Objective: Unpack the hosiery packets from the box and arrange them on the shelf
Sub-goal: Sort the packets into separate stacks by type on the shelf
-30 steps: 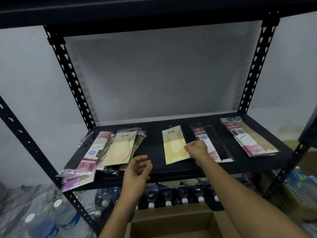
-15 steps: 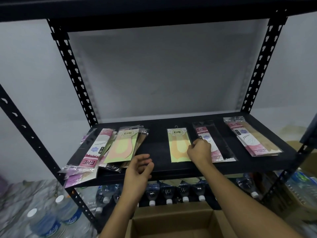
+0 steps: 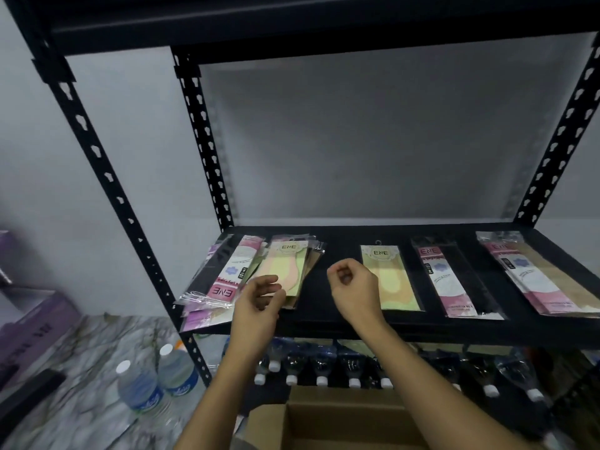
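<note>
Cellophane-wrapped hosiery packets lie on the black shelf (image 3: 341, 248) in four groups: an untidy heap of packets (image 3: 233, 280) at the left end, a single yellow-green packet (image 3: 393, 287) near the middle, a pink-and-black packet (image 3: 454, 280) beside it, and a pink-and-beige stack (image 3: 548, 280) at the right. The left hand (image 3: 258, 303) hangs in front of the heap's near edge, fingers half curled and apart, grasping nothing. The right hand (image 3: 354, 289) is loosely clenched and looks empty, between the heap and the single packet.

The step looks like sorting the heap by kind. The top yellow-green packet of the heap (image 3: 289, 267) matches the single one, so it seems the one to take: pinch its near edge and lift it clear rather than slide it, since the slick wrappers below overhang the front left corner and could be dragged off. Lay it square on its match, logo to the back.

Whether the left fingertips touch the heap cannot be told. The lower packets in the heap are mostly covered. The cardboard box (image 3: 341, 420) is cut off at the bottom edge, so any packets left inside are unseen. Small print is blurred, and the right stack runs out of view.
</note>
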A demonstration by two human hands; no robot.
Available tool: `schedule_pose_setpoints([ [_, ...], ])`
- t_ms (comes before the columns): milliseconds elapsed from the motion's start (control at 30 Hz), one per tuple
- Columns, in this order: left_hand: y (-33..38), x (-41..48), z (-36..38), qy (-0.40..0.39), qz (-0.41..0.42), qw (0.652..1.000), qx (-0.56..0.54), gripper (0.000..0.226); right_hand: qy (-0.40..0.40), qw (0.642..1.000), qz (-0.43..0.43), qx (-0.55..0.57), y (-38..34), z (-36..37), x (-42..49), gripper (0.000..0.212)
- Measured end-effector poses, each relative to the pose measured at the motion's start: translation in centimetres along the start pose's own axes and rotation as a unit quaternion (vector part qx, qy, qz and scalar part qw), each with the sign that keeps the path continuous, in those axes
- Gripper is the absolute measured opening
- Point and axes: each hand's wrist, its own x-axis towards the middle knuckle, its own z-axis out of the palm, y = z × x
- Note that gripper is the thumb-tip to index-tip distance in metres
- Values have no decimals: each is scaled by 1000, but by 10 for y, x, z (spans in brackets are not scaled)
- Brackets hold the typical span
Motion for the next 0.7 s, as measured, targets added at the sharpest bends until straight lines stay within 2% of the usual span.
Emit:
schedule_pose_setpoints([
  [67, 2, 2, -14, 20, 3, 1000, 8, 21, -20, 999, -17, 22, -15, 17, -4, 19],
  [167, 2, 5, -35, 49, 10, 998, 28, 19, -59, 998, -7, 33, -32, 43, -8, 4],
  [367, -2, 12, -75, 99, 6, 993, 60, 22, -100, 995, 6, 21, -49, 84, -14, 12],
  [567, -17, 24, -101, 145, -27, 986, 81, 23, -146, 988, 14, -42, -54, 121, -5, 10],
  [700, -27, 32, -107, 162, -35, 978, 125, 30, -176, 979, 22, -97, -60, 148, 9, 16],
])
